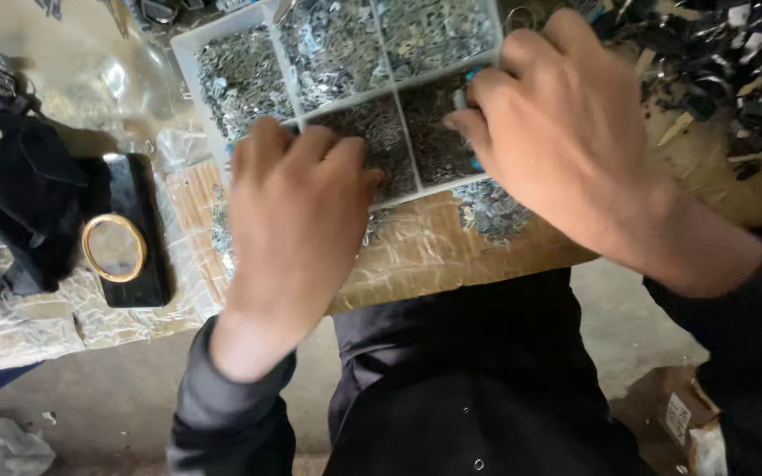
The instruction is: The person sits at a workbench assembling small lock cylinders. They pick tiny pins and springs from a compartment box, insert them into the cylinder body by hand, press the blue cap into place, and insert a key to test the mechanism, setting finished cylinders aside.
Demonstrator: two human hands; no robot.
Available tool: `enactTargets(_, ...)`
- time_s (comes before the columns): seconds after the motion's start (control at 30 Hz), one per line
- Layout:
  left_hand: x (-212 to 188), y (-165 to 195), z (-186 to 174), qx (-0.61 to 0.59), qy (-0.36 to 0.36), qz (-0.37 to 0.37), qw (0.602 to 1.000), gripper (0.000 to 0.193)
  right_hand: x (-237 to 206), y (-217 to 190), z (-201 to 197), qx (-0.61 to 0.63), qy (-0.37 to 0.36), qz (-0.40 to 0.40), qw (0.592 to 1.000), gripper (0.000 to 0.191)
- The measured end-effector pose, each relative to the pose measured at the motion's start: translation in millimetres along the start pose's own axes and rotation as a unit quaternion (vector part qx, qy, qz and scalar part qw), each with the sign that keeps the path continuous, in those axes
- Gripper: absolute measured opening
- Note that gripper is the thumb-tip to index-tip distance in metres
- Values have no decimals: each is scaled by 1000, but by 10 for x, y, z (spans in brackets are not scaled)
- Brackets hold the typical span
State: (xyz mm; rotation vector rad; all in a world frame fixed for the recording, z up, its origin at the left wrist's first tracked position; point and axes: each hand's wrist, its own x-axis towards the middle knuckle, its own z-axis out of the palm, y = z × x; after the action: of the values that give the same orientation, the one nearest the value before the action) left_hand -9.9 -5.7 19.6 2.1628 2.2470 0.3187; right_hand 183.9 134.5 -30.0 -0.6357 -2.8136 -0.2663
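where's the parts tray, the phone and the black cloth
parts tray (189,55), head view, bare left rim
phone (147,207), head view, black back beside its gold ring
black cloth (33,189), head view, middle of the bundle

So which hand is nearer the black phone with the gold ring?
Left. The left hand rests at the compartment tray's near edge, just right of the phone; the right hand is farther right, over the tray's right-hand compartments.
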Motion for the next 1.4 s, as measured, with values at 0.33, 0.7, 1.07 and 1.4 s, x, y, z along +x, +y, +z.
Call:
enactTargets(0.33, -107, -183, 500, -64, 125, -13, 990, 11, 201, 35, -387, 121, -69, -58, 989, 12)
enactTargets(0.7, -40, -120, 257, -183, 128, -1, 975, 15, 439, 170, -311, 483, -13, 70, 873, 17)
enactTargets(1.07, 4, -82, 96, -247, 118, -52, 960, 15, 313, -142, -139, 708, -18, 135, 693, 31)
enactTargets(1.4, -52, 8, 185, -481, 129, -97, 862, 15, 191, -175, -106, 674, 1, 161, 721, 23)
